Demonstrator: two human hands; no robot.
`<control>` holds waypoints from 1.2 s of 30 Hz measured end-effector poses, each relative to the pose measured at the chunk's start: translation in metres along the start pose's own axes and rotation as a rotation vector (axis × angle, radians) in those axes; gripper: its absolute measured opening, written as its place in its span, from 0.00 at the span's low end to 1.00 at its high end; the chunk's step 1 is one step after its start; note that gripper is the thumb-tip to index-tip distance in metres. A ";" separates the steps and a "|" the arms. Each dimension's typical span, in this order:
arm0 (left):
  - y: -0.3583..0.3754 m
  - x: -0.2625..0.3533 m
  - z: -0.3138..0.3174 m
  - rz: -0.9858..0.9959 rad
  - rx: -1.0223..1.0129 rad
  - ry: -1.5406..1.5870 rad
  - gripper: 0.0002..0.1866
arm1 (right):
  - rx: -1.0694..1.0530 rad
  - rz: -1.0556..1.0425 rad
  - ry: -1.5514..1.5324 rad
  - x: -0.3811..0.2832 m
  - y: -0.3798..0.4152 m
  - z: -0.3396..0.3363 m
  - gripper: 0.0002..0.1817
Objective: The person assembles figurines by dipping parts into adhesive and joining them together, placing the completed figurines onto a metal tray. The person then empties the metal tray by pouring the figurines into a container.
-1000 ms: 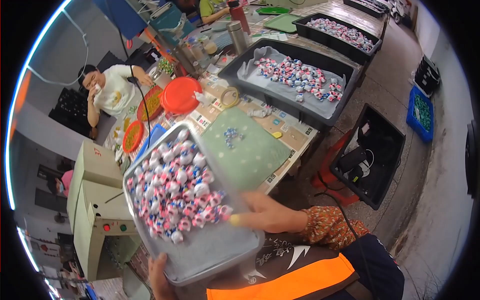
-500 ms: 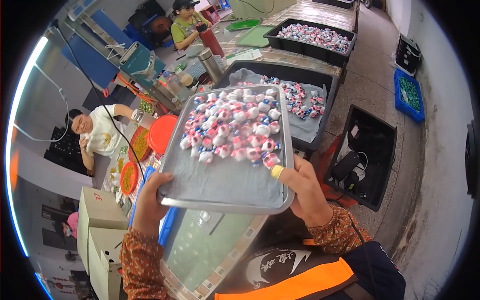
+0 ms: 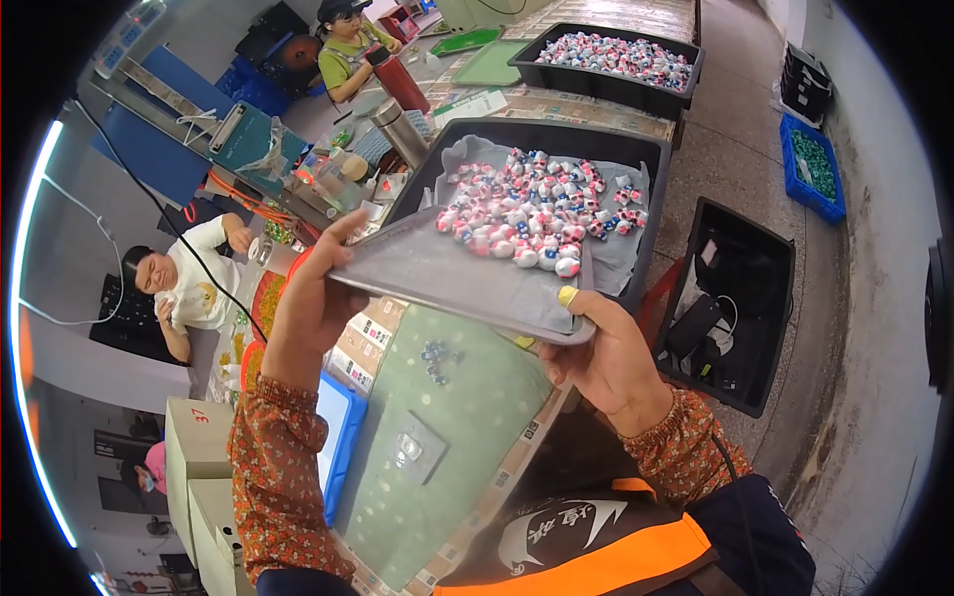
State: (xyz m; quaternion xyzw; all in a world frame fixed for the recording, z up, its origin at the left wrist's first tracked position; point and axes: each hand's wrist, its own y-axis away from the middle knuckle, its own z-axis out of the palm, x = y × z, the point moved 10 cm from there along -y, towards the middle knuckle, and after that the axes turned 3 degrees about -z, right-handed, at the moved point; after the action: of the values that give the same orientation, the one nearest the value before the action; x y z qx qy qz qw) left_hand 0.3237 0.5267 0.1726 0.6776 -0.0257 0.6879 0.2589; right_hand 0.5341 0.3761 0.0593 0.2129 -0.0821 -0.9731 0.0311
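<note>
A metal tray (image 3: 477, 293) lined with grey cloth is tilted away from me over a cloth-lined black bin (image 3: 654, 159). Small white, pink and blue figurines (image 3: 512, 223) are bunched toward the tray's far side. Some lie beyond it on the bin's cloth (image 3: 632, 248); where the two groups part is hard to see. My left hand (image 3: 308, 303) holds the tray's left edge, index finger raised. At the near right corner, my right hand (image 3: 614, 363) grips the tray, with yellow tape on its thumb.
Behind stands another black bin (image 3: 517, 68) full of figurines. On the floor at right are a black crate (image 3: 760, 343) and a blue crate (image 3: 833, 204). A green mat (image 3: 397, 497) and blue tray (image 3: 343, 442) lie below. Two people sit across the table.
The tray has tipped away from me and moved lower toward the bin. Its figurines have slid to the far side. My left index finger has lifted.
</note>
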 end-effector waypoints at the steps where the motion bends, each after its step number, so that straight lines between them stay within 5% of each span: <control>1: -0.004 0.000 0.007 -0.040 -0.015 -0.026 0.22 | -0.002 0.035 -0.032 0.002 -0.002 -0.001 0.18; 4: -0.017 0.011 0.008 -0.006 -0.020 0.014 0.16 | -0.076 0.049 -0.002 -0.012 -0.006 0.008 0.26; 9: -0.034 0.038 0.031 0.113 -0.029 0.002 0.25 | -0.080 -0.008 0.167 -0.041 -0.012 0.006 0.38; 11: -0.038 0.044 0.050 0.131 -0.036 -0.023 0.24 | -0.105 -0.357 0.469 -0.083 -0.010 0.006 0.33; 12: -0.040 0.050 0.058 0.189 -0.044 -0.144 0.24 | -0.083 -0.425 0.596 -0.094 -0.010 -0.001 0.23; 13: -0.042 0.056 0.067 0.247 -0.054 -0.267 0.23 | -0.080 -0.421 0.594 -0.094 -0.018 -0.007 0.23; 15: -0.054 0.068 0.069 0.285 0.019 -0.356 0.22 | 0.170 -1.000 1.060 -0.140 -0.006 -0.003 0.19; 18: -0.086 0.087 0.063 0.309 0.095 -0.457 0.23 | 0.194 -1.095 0.980 -0.163 -0.031 -0.014 0.22; 20: -0.102 0.087 0.066 0.293 0.176 -0.266 0.25 | 0.224 -1.068 0.993 -0.172 -0.046 -0.017 0.24; 25: -0.113 0.107 0.076 0.238 0.170 -0.367 0.24 | 0.121 -0.864 0.955 -0.183 -0.076 -0.012 0.21; 27: -0.124 0.119 0.057 0.215 0.217 -0.397 0.28 | 0.059 -0.928 0.910 -0.190 -0.079 0.002 0.19; 29: -0.134 0.124 0.053 0.162 0.058 -0.238 0.21 | 0.000 -0.987 0.863 -0.196 -0.078 0.021 0.18; 30: -0.113 0.124 0.059 0.123 0.333 -0.185 0.26 | 0.025 -0.968 0.875 -0.200 -0.078 0.029 0.18; 33: -0.118 0.130 0.059 0.103 0.215 -0.120 0.18 | -0.016 -0.982 0.825 -0.209 -0.095 0.036 0.18; 36: -0.102 0.132 0.052 0.131 0.272 -0.125 0.24 | -0.067 -0.953 0.838 -0.211 -0.095 0.053 0.18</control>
State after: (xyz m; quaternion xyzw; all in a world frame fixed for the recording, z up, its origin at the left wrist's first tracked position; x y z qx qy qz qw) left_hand 0.4188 0.6374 0.2694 0.7449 0.0077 0.6567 0.1173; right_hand 0.7014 0.4976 0.1765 0.5879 0.0712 -0.7162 -0.3693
